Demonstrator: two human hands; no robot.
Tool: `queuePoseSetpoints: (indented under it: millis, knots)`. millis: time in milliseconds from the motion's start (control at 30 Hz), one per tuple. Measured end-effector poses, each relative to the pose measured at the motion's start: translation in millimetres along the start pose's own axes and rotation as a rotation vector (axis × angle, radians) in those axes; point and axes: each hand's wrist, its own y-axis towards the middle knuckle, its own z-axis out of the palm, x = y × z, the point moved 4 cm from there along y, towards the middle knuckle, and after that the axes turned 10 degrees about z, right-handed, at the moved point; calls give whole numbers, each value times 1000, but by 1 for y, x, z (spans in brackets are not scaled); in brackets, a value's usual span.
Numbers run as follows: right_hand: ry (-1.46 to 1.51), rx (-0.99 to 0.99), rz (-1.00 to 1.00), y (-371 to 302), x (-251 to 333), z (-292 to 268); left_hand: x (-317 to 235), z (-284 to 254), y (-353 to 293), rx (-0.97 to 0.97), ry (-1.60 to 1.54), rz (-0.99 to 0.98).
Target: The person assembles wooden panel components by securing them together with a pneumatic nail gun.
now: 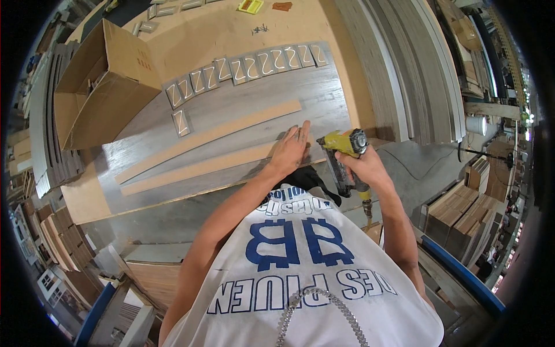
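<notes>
My left hand lies flat with its fingers stretched out over the right end of the nearer tan wood strip. In my right hand is a yellow and black nail gun, gripped by its handle. Its nose points left, close to the strip's end and just right of my left fingertips; whether it touches the wood I cannot tell. A second tan strip lies farther back, and the two converge toward the left. Both rest on a grey wood-grain panel on the workbench.
Several small grey blocks with zigzag glue lines stand in a row behind the strips; one block lies apart. An open cardboard box is at left. Long grey boards are stacked at right. Loose fasteners lie at the back.
</notes>
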Motion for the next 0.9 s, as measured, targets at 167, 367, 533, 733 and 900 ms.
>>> queuePoseSetpoints:
  millis: [167, 367, 533, 733, 900]
  knots:
    - [-207, -1, 89, 9, -7, 12, 2, 2, -2, -5, -28, -15]
    - [-170, -1, 82, 12, -7, 18, 4, 5, -2, 45, 12, -13]
    - [-180, 22, 87, 19, -13, 20, 6, 8, -2, 62, 4, -17]
    - [-204, 14, 93, 16, -4, 20, 2, 4, -1, 62, 4, -21]
    - [-191, 8, 97, 14, 1, 24, 5, 7, -2, -53, -61, 59]
